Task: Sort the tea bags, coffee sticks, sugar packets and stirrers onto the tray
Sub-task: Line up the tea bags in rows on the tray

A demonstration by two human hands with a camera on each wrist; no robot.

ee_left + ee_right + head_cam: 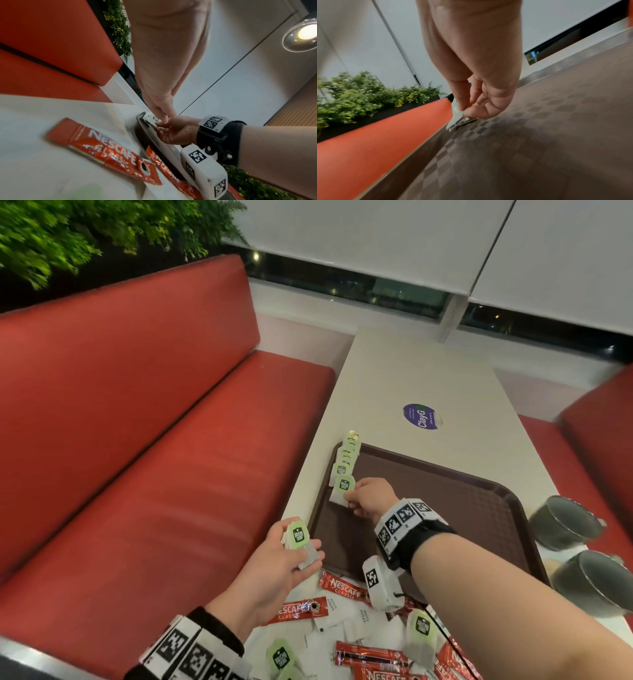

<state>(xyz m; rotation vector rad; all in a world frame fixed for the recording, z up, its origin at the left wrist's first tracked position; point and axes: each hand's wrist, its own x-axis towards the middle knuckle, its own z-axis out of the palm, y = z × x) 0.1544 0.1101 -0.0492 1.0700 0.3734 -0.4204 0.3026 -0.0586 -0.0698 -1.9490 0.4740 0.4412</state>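
Tea bags [346, 458] stand in an overlapping row along the left edge of the tray [479, 508], apparently to keep one kind together and the rest of the tray free. The right hand [371, 499] pinches one bag [342, 489] at the row's near end, while the left hand [284, 563] grips another [298, 537] beside the tray, likely queued next. Coffee sticks [342, 585], sugar packets [346, 621] and more tea bags lie mixed on the table [394, 378].

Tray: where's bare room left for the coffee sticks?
The tray is bare across its middle and right, from the tea bag row on its left rim toward the two cups. The right hand is at that row. It is crowded in the pile at the near edge.
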